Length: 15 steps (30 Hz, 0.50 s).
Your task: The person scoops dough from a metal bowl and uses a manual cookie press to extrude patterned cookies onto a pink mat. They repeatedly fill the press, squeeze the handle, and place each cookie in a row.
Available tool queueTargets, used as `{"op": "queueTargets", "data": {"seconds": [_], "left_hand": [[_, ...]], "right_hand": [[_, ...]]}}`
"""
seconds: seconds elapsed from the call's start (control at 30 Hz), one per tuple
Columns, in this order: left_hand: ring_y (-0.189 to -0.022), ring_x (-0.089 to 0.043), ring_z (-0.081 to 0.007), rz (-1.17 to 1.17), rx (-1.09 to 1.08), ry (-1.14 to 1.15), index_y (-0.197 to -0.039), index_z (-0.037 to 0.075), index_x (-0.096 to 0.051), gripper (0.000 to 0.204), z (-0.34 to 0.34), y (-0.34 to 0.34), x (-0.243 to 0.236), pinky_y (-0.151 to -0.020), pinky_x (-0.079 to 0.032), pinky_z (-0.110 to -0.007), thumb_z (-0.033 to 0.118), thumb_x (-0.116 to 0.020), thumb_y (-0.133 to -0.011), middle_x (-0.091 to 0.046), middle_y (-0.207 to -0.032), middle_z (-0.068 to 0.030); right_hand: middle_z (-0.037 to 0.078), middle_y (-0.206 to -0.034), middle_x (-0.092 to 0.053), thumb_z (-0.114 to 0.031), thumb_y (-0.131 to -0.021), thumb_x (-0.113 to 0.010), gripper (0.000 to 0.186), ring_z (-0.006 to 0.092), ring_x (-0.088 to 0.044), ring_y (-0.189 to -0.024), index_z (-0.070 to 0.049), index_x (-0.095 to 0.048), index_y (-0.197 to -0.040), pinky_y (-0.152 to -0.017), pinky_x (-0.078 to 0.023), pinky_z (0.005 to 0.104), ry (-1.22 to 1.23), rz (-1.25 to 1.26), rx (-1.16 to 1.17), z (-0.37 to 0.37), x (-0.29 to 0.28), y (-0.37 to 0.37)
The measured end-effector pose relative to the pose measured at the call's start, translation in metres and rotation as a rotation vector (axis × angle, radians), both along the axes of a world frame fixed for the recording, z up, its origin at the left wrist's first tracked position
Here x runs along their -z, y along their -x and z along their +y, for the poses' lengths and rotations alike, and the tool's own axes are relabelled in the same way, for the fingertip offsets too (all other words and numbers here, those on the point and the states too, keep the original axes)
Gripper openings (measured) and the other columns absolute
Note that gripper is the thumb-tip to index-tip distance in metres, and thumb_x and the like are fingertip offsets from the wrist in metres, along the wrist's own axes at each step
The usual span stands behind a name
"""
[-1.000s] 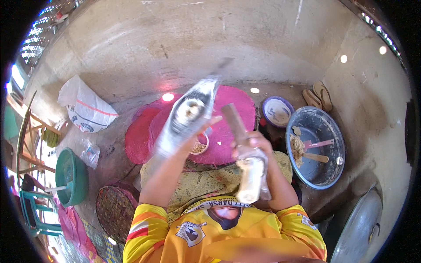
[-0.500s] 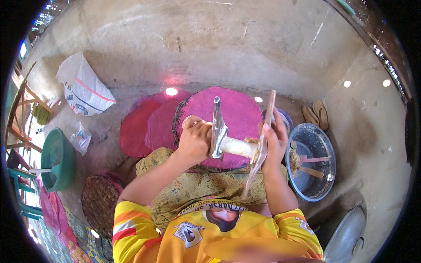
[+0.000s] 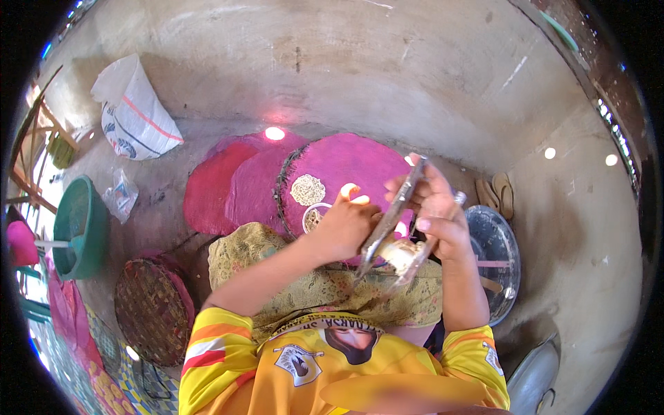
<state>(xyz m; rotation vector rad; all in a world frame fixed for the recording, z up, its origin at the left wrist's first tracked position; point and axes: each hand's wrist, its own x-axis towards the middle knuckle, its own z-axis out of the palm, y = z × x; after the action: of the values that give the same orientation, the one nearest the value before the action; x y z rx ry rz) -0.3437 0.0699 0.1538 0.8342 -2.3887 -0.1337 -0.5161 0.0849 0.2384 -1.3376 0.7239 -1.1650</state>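
Note:
My left hand point(image 3: 344, 227) and my right hand point(image 3: 437, 216) both grip a hinged metal press point(image 3: 389, 220) held slanting above my lap. Its long flat blade runs from my right fingers down toward my knees. A pale lump of dough point(image 3: 399, 254) sits at the tool's lower end, just under my right palm. Behind my hands lies a round pink mat point(image 3: 353, 160) with a small lacy pale disc point(image 3: 307, 189) and a small bowl point(image 3: 315, 216) on it.
Two more pink round mats point(image 3: 211, 188) overlap to the left. A metal basin point(image 3: 499, 243) with utensils sits at my right, sandals point(image 3: 499, 194) behind it. At the left are a white sack point(image 3: 135, 117), a green basin point(image 3: 79, 225) and a woven basket point(image 3: 152, 308).
A second ago my hands were raised apart, the left holding a shiny metal plate. They have come together and dropped, and the tool now slants low over my lap.

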Motion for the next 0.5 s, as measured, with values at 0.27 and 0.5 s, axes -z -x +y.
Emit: {"op": "queueTargets", "data": {"seconds": [0.27,0.5], "left_hand": [[-0.117,-0.042,-0.0309,1.380,0.550,-1.664,-0.131,0.001,-0.032,0.074,0.057,0.054,0.049,-0.097,-0.033,-0.039,0.054,-0.045,-0.082,-0.048,-0.115,-0.0180],[-0.106,-0.053,-0.0307,1.378,1.530,-2.173,-0.131,0.002,-0.037,0.106,0.058,0.050,0.073,-0.085,-0.043,-0.038,0.085,-0.033,-0.064,-0.054,-0.113,-0.0182]], "right_hand": [[0.020,-0.107,-0.050,-0.036,-0.058,-0.062,0.075,0.0357,-0.051,-0.097,0.002,-0.041,-0.119,-0.089,-0.040,0.0444,-0.153,-0.138,-0.092,-0.047,-0.029,0.021],[0.019,-0.106,-0.052,-0.026,-0.068,-0.055,0.058,0.0334,-0.053,-0.098,0.005,-0.043,-0.115,-0.088,-0.042,0.0457,-0.471,-0.125,-0.279,-0.113,0.036,-0.012]]}}
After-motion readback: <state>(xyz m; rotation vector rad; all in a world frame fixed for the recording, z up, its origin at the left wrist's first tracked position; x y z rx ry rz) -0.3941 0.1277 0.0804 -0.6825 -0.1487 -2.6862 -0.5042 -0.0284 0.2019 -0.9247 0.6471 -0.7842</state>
